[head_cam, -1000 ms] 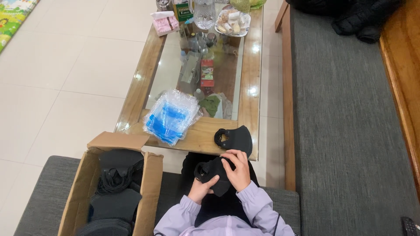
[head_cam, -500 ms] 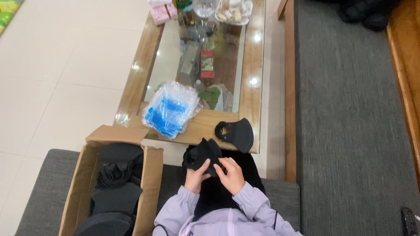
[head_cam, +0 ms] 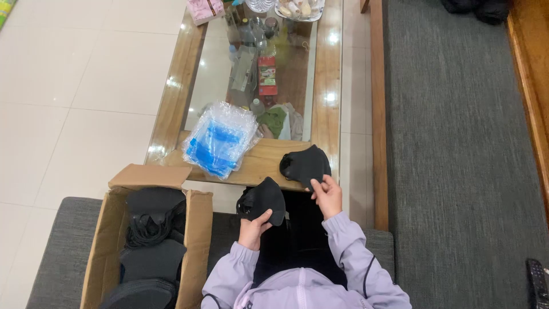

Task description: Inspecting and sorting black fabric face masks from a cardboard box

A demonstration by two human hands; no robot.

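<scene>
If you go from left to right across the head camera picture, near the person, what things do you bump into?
Cardboard box full of black masks → left hand holding a black mask → right hand touching another black mask on the table edge → grey couch → dark remote.

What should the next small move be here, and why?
Probably set the black mask in the left hand onto the black mask pile at the table edge. The left grip pinches that mask by its lower edge above the lap, while the right hand touches the pile's near rim, seemingly steadying it. The cardboard box of masks sits at the left.
</scene>
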